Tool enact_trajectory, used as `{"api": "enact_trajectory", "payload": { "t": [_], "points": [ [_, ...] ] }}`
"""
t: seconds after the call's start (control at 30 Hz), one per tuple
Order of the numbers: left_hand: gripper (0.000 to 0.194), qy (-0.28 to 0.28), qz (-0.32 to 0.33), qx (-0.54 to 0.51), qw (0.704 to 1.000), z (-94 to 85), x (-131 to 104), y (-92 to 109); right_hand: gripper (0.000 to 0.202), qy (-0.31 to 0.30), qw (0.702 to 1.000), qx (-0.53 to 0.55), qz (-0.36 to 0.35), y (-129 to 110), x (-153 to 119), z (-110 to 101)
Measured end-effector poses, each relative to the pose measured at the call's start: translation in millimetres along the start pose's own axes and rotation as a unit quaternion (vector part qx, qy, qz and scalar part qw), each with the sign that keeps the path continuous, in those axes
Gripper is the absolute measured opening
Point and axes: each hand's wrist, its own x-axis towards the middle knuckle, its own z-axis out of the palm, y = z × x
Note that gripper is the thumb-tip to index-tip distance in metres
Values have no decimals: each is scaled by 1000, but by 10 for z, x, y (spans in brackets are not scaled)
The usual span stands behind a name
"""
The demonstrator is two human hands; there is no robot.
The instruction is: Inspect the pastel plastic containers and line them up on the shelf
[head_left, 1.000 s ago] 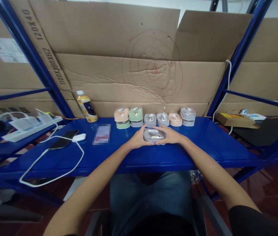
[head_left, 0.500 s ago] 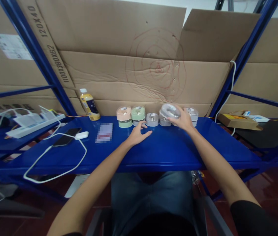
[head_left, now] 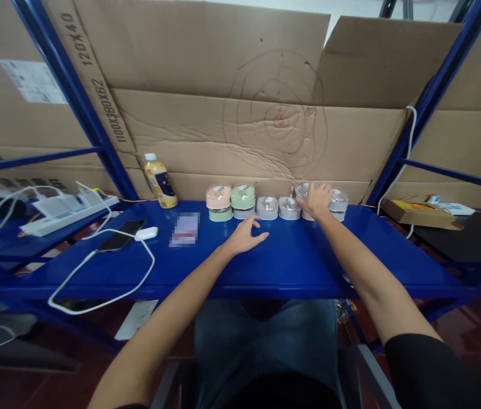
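Small rounded plastic cases with clear lids stand in a row along the back of the blue shelf. My right hand [head_left: 317, 200] has its fingers curled over a grey case [head_left: 302, 191], which rests on top of a pinkish case [head_left: 307, 216]. Part of that stack is hidden behind the hand. My left hand [head_left: 245, 236] hovers in front of the row, fingers apart and holding nothing. Closest to it are a single grey case [head_left: 267, 208] and a green case [head_left: 243, 196] stacked on a grey one. Another single grey case [head_left: 289, 208] stands between the hands.
At the left end, a peach case [head_left: 218, 197] tops a green one; at the right end is another grey stack [head_left: 339, 203]. A yellow bottle [head_left: 161, 183], a phone [head_left: 121, 236] with a white cable and a power strip [head_left: 70, 215] are to the left. Cardboard [head_left: 206, 125] backs the shelf.
My right hand has moved the grey case rightward from above a single grey case onto the neighbouring pinkish one. The left hand stays nearly in place, and the view has shifted slightly.
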Motion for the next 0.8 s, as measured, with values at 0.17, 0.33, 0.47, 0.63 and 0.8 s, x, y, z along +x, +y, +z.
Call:
{"api": "enact_trajectory", "payload": {
  "t": [0.17, 0.33, 0.47, 0.63, 0.8],
  "points": [
    [55, -3, 13, 3, 1000, 16, 10, -31, 66, 8, 1000, -23, -1, 68, -26, 17],
    [53, -3, 16, 9, 1000, 30, 21, -71, 63, 30, 999, -12, -44, 48, -93, -75],
    [51, 0, 21, 15, 1000, 29, 26, -72, 60, 16, 980, 64, -188, -245, -231, -145],
    [41, 19, 33, 21, 999, 14, 23, -71, 74, -97, 934, 92, -332, -786, -488, -82],
    [32, 81, 59, 14, 995, -7, 47, -97, 72, -109, 921, 107, -358, -853, -807, -107]
  ]
}}
